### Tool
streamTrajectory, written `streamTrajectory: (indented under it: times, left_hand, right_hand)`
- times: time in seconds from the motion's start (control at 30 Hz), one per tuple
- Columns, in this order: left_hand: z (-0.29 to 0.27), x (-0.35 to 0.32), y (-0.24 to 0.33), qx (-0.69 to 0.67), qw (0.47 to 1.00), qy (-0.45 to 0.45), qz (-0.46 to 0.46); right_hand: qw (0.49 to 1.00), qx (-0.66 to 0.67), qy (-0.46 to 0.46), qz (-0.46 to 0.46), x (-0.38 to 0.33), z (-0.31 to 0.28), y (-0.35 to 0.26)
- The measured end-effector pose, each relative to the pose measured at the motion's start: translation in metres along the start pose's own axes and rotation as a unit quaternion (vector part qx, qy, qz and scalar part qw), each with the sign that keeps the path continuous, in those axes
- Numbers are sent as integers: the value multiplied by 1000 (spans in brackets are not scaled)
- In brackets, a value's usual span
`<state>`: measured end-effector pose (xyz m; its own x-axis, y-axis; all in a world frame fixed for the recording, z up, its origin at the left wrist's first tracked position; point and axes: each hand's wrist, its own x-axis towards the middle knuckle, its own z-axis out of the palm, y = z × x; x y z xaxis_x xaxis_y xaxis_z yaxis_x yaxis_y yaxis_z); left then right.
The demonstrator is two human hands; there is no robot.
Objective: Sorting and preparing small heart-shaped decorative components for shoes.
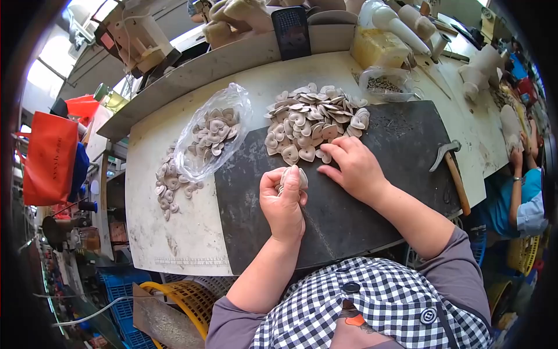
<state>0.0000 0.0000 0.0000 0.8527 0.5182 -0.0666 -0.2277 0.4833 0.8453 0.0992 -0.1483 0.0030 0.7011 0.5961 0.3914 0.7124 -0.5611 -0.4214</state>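
Observation:
A large heap of beige heart-shaped pieces [308,119] lies on the black mat [256,192]. My left hand [283,200] is closed around a small stack of these heart-shaped pieces [286,174], held upright between thumb and fingers just in front of the heap. Over the heap's near right edge, my right hand [356,168] reaches with thumb and fingers apart. Its fingertips are at a single heart-shaped piece [323,155]; no firm grip shows. To the left, a clear plastic bag [239,99] holds more hearts, with loose small hearts [168,183] beside it.
A hammer [455,177] lies at the mat's right side. Behind the heap stand a bag of small metal bits [386,84], a yellowish block [378,49] and a phone [290,32] against the raised board [232,61]. Another person's arm [516,186] shows at far right.

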Motion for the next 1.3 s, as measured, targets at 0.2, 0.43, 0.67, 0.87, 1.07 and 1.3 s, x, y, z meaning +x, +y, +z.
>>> streamTrajectory:
  times: [0.2,0.43,0.67,0.87,1.07,1.3]
  left_hand:
    - [-3,1,1,6,1000,17,6]
    - [-3,-1,2,4,1000,-2,-17]
    - [-3,1,0,8,1000,10,-24]
    - [-5,0,-2,11,999,-22,-28]
    - [3,-3,-4,-8,997,-80,-18]
    - [-4,-1,-5,13,995,-89,-42]
  right_hand:
    - [888,388,-64,238,4,-10,10]
    - [780,528,-35,334,-15,-34,28]
    - [807,469,29,357,-37,-57,52]
    - [962,36,76,261,-52,-91,86]
    - [985,-85,134,62,-30,-78,64]
    - [989,-109,98,9,2,-17,36]
